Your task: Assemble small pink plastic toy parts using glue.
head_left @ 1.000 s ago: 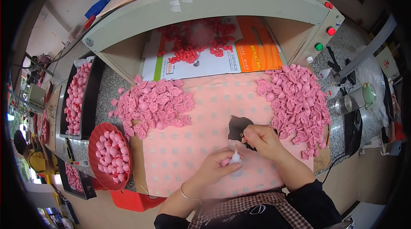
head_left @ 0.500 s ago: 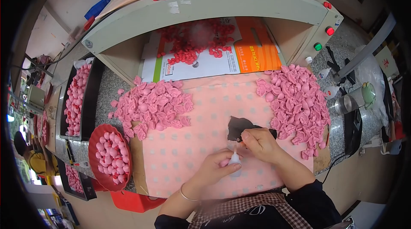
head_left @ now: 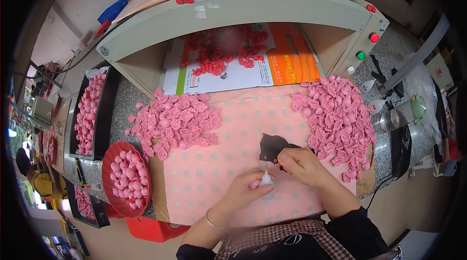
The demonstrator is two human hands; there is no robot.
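Near the front edge of the pink dotted cloth [head_left: 233, 129], the left hand [head_left: 245, 189] is curled around a small white squeeze bottle [head_left: 266, 181], its nozzle pointing up and away. The right hand [head_left: 301, 165] sits just right of the nozzle, fingers pinched on something small I cannot make out, beside a dark irregular patch [head_left: 270, 146]. Both hands nearly touch.
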